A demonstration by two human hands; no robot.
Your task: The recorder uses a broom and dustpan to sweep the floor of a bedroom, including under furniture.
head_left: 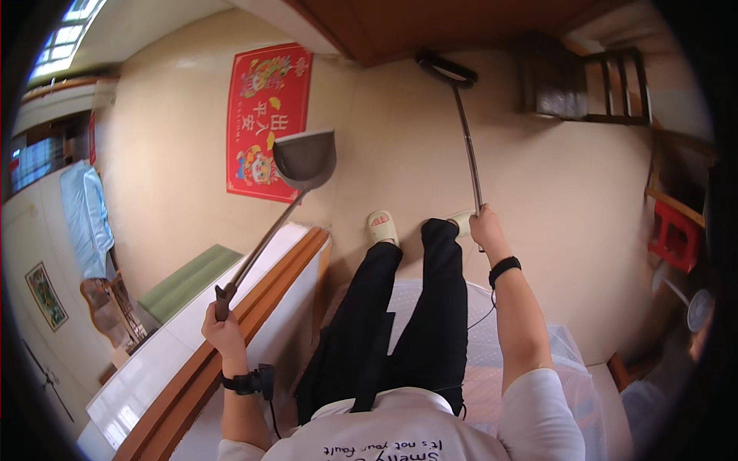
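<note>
My left hand is closed round the dark grip of a long-handled dustpan. Its grey pan reaches out ahead, overlapping the right part of a red doormat in the view. In my right hand is the metal stick of a broom, fingers wrapped round it near its end. The broom's dark head lies far ahead on the floor, close to a brown wooden surface. Broom and dustpan are well apart. Each wrist carries a black band.
A white ledge with brown wooden trim runs along my left, with a green cushion beyond it. Dark wooden chair at the far right; red plastic stool and a fan nearer. Pinkish netting lies behind my legs.
</note>
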